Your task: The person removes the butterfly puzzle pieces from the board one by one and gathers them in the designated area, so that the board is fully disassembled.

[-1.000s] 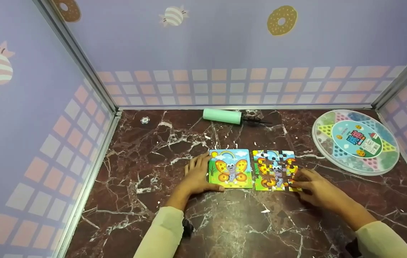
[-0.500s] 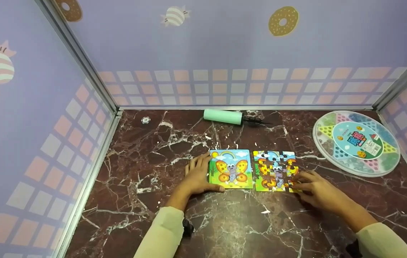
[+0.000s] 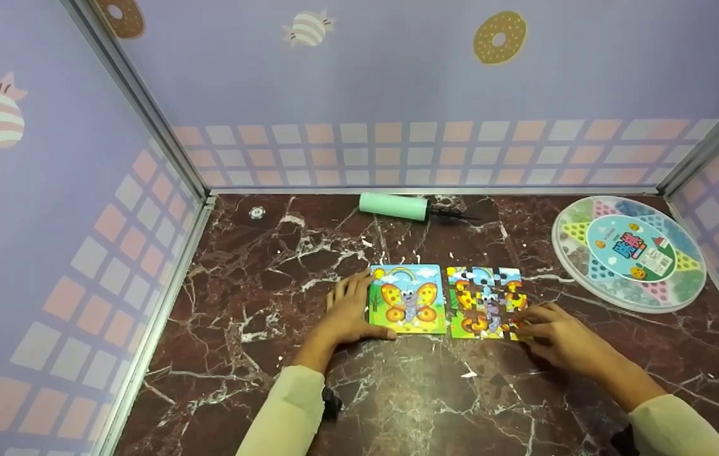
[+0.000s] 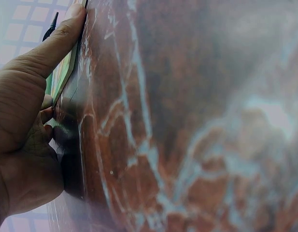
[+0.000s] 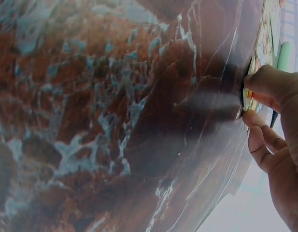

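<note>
A square butterfly picture board (image 3: pixel 407 299) lies flat on the table. My left hand (image 3: pixel 348 313) rests against its left side, fingers extended along that edge and thumb (image 4: pixel 62 36) straight along the front edge. Just right of it is a butterfly jigsaw puzzle (image 3: pixel 479 294) with dark gaps between its pieces, most visibly along the right column. At the puzzle's lower right corner my right hand (image 3: pixel 562 335) pinches a puzzle piece (image 3: pixel 522 335) between thumb and fingers. In the right wrist view the thumb (image 5: pixel 269 82) presses on the piece's edge, and the fingers partly hide it.
Behind the puzzle lies a pale green hand pump (image 3: pixel 393 206) with a black nozzle. A round, clear-lidded board game (image 3: pixel 630 253) sits at the right, and a small round token (image 3: pixel 257 213) at the back left. Patterned walls enclose the marbled table (image 3: pixel 422 392).
</note>
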A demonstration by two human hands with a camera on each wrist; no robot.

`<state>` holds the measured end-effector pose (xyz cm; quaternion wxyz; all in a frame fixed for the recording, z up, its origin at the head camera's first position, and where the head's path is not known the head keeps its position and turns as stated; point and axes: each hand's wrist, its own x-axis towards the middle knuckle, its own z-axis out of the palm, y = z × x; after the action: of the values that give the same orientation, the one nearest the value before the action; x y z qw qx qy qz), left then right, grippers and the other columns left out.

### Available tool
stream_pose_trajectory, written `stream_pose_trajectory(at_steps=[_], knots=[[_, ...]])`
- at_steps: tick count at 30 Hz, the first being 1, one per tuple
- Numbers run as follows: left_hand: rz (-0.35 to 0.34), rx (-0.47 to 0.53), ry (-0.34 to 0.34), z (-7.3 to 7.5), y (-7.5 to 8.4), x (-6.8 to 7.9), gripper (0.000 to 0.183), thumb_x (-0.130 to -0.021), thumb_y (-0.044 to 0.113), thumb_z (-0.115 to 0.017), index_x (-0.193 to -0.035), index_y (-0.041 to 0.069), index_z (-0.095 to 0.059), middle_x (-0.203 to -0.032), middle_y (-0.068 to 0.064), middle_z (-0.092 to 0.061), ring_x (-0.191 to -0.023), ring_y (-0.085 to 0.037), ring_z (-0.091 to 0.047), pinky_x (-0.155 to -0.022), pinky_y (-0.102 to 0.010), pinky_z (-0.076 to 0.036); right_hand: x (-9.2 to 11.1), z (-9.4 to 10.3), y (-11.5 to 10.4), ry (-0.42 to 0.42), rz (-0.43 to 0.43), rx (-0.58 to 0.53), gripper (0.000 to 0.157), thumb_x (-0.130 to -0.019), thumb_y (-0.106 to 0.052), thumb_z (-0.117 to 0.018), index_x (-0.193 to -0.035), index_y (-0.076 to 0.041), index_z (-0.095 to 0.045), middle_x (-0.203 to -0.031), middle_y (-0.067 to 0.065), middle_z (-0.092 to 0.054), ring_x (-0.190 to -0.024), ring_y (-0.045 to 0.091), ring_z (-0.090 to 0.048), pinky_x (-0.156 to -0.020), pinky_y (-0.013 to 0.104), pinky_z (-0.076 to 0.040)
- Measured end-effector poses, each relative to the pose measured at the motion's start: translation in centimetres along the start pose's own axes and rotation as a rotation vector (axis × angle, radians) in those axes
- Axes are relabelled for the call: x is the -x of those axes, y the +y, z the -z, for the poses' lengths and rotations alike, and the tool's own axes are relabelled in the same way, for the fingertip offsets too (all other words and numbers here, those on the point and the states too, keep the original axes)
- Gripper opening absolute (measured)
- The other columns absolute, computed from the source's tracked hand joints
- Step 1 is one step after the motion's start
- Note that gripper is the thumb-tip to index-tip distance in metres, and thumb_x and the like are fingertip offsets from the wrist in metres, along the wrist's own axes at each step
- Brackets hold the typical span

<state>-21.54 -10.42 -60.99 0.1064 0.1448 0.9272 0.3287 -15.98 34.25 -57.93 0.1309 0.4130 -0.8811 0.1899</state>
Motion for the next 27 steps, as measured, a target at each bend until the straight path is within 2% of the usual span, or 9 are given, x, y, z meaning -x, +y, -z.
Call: stream_pose_trajectory(at_steps=[10,15,19,23,27], knots=[[0.01,0.02,-0.015,0.2,0.8,0.4,0.133,-0.067,0.058,-0.102,-0.17,0.009,-0.035,-0.184,-0.008,-0.023,-0.167,-0.041,-0.016,-0.134,-0.072,-0.011,-0.5,-0.1,0.3,0.01,0.032,-0.012,0.031,-0.067,0.004,-0.093,-0.091,-0.015,-0.085,-0.113,0.008,-0.078,-0.096,0.028,-0.065,-0.08,0.044,-0.056],[-0.001,0.033,0.003,-0.1,0.3,0.2,0.133,-0.066,0.058,-0.102,-0.17,0.01,-0.035,-0.184,-0.008,-0.024,-0.167,-0.042,-0.016,-0.134,-0.072,-0.011,-0.9,-0.1,0.4,0.001,0.051,-0.021,0.029,-0.068,0.004,-0.093,-0.09,-0.013,-0.085,-0.108,0.006,-0.078,-0.099,0.029,-0.072,-0.09,0.051,-0.053],[-0.006,0.037,0.005,-0.2,-0.1,0.2,0.135,-0.065,0.059,-0.102,-0.171,0.011,-0.034,-0.184,-0.008,-0.024,-0.167,-0.042,-0.016,-0.134,-0.072,-0.011,-1.0,-0.2,0.5,0.006,0.065,-0.003,0.027,-0.069,0.001,-0.095,-0.089,-0.014,-0.085,-0.107,0.005,-0.078,-0.097,0.027,-0.068,-0.085,0.048,-0.053],[-0.016,0.033,0.011,-0.3,-0.3,0.3,0.135,-0.065,0.061,-0.102,-0.171,0.01,-0.035,-0.184,-0.008,-0.024,-0.167,-0.042,-0.017,-0.133,-0.073,-0.012,-1.0,-0.3,0.5,0.003,0.03,0.032,0.027,-0.07,-0.004,-0.096,-0.091,-0.018,-0.087,-0.11,0.004,-0.078,-0.097,0.024,-0.06,-0.08,0.045,-0.053],[-0.029,0.04,0.016,-0.5,-0.2,0.5,0.135,-0.065,0.062,-0.101,-0.171,0.009,-0.034,-0.183,-0.01,-0.026,-0.166,-0.043,-0.018,-0.132,-0.074,-0.013,-0.8,0.0,0.2,-0.026,-0.044,0.043,0.021,-0.076,-0.01,-0.095,-0.093,-0.021,-0.088,-0.115,0.004,-0.076,-0.099,0.023,-0.058,-0.081,0.046,-0.052]])
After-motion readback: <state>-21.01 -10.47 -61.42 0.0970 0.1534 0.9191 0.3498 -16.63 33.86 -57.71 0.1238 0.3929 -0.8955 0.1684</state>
